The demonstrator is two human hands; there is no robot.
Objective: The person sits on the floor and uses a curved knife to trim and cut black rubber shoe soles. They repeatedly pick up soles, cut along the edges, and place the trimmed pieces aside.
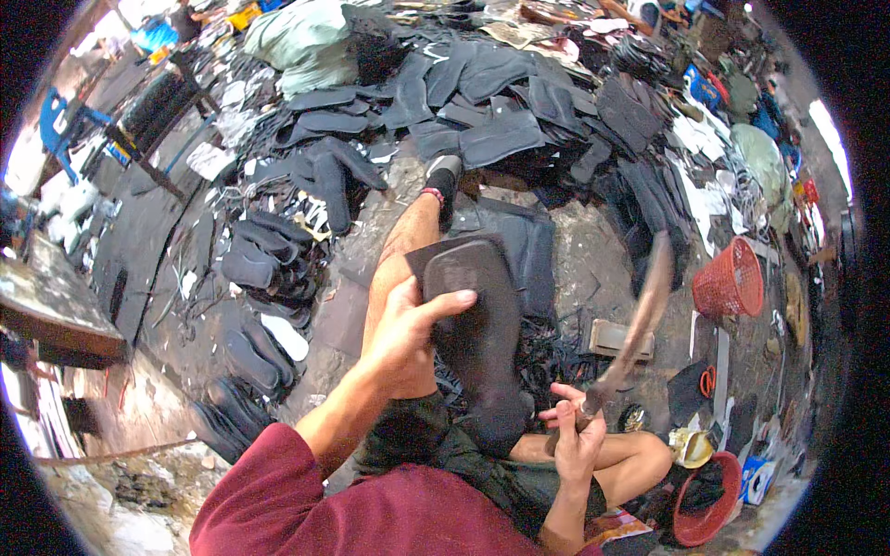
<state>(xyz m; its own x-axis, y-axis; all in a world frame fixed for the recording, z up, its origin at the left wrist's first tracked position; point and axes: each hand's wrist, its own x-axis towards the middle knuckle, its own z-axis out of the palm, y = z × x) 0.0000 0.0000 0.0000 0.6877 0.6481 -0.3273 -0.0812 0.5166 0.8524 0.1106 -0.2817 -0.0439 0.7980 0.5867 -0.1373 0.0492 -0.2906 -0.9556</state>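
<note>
My left hand (408, 338) grips a dark sole-shaped piece (473, 324), its thumb pressed flat on the upper face and its fingers out of sight along the left edge. The piece slants over my lap, with a squarer dark sheet edge showing at its top left. To the right, my right hand (577, 435) holds a long, curved, brown wooden-looking tool (640, 324) near its lower end, some fingers loosely raised. This tool points up and away, apart from the sole piece. Motion blurs it, so its exact kind is unclear.
Dark sole pieces (501, 139) are heaped ahead, with smaller stacks (255, 255) at left. Red baskets (728, 278) stand at right, near orange-handled scissors (707, 381) and a pale block (621, 340). A wooden bench (65, 324) edges the left; a pale sack (301, 46) sits far off.
</note>
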